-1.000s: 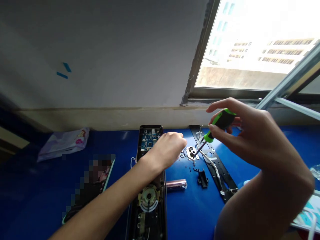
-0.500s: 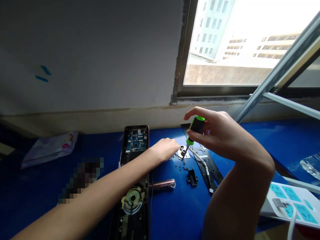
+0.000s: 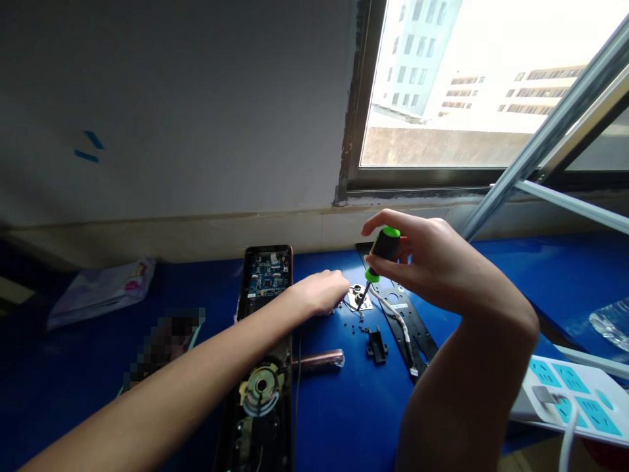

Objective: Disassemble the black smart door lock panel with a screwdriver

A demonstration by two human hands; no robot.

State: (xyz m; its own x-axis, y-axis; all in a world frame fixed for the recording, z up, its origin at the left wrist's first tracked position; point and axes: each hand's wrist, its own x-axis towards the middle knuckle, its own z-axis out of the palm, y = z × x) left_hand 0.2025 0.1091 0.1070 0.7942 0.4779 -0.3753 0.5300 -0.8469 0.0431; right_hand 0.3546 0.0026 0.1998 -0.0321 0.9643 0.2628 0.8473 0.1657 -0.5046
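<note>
My right hand (image 3: 432, 262) is closed round a green and black screwdriver (image 3: 381, 255), held nearly upright. Its tip rests on a small silver metal part (image 3: 354, 298) on the blue table (image 3: 515, 282). My left hand (image 3: 322, 292) reaches over from the left with curled fingers pressed against that part. Several tiny dark screws (image 3: 356, 324) lie scattered just in front of it. An opened door-lock body (image 3: 263, 341) with a blue circuit board lies under my left forearm.
A black metal plate (image 3: 410, 321) with a white cable lies to the right of the part, with a small black clip (image 3: 377, 344) and a copper handle (image 3: 318, 360) nearby. A white power strip (image 3: 570, 393) sits front right. A plastic packet (image 3: 103, 288) lies far left. A window frame stands behind.
The view has swung to the right since a second ago. Both hands have settled close onto the small metal part, and the screwdriver has tilted from slanted to nearly upright.
</note>
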